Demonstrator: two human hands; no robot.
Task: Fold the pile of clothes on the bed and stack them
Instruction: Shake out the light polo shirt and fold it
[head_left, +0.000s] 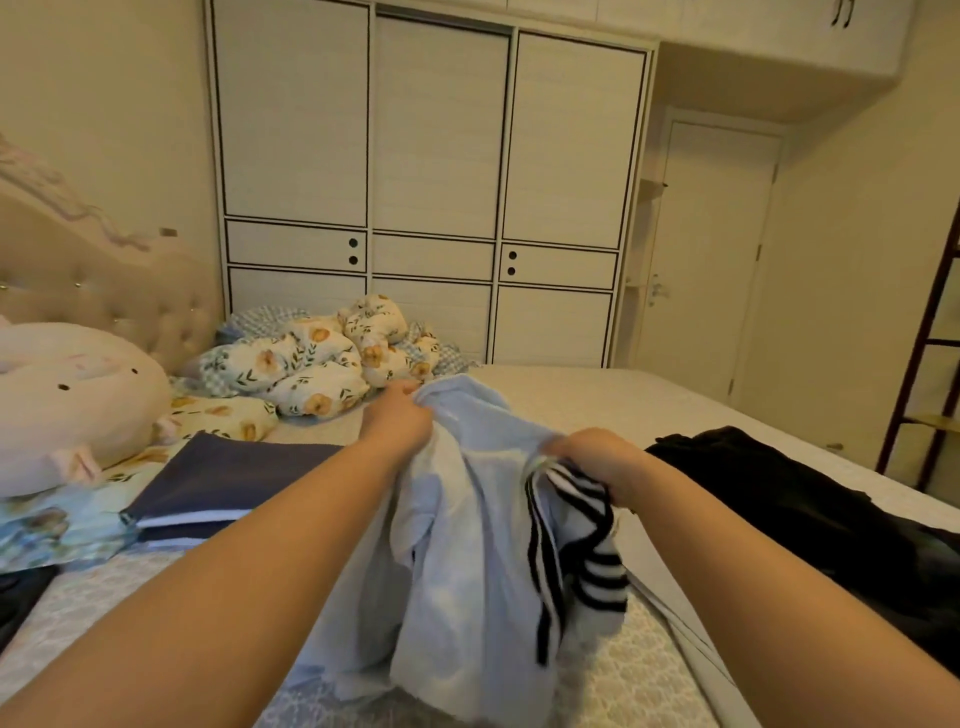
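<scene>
A pale blue garment (467, 545) with black-and-white striped trim (582, 551) hangs lifted above the middle of the bed (623, 405). My left hand (397, 418) grips its upper far edge. My right hand (597, 457) grips the cloth at the striped part. A folded navy garment (223, 478) with white stripes lies flat to the left. A black garment (810, 504) lies crumpled to the right.
A floral duvet (317, 358) is bunched at the far side by the tufted headboard (119, 306). A pink plush pillow (67, 400) lies at the left. Beyond stand a white wardrobe (436, 197), a door (711, 260) and a dark ladder shelf (930, 364) at right.
</scene>
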